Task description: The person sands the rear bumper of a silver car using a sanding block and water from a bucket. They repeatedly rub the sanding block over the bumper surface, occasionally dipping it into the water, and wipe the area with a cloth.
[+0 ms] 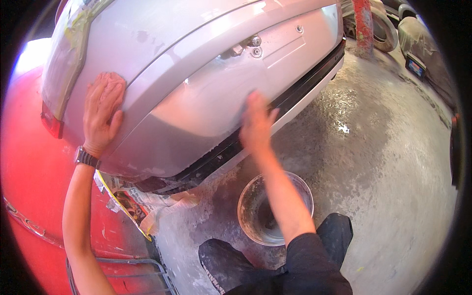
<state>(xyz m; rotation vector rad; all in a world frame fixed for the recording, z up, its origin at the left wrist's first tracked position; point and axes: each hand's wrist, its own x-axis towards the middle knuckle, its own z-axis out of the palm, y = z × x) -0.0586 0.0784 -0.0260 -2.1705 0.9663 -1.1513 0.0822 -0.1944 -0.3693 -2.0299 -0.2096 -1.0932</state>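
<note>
The silver-grey rear panel [206, 98] of a car tilts across the upper half, with a dull, lighter patch on it. My left hand [102, 110] lies on its left part, fingers pressing a crumpled pinkish cloth [116, 82] against the paint. Over the lower part of the panel, close to the black trim strip [216, 158], is my right hand [256, 123]. Motion smears its fingers, so whether anything is under them is hidden. Below the right forearm stands a round, clear-walled bucket [242, 216] with murky contents.
A red car body [34, 162] adjoins on the left, with masking newspaper [132, 201] between. Dark metal bars [132, 260] lie lower left. The concrete floor [393, 196] has wet patches [339, 115]. A red post [364, 27] and a tyre [384, 32] stand at the far right.
</note>
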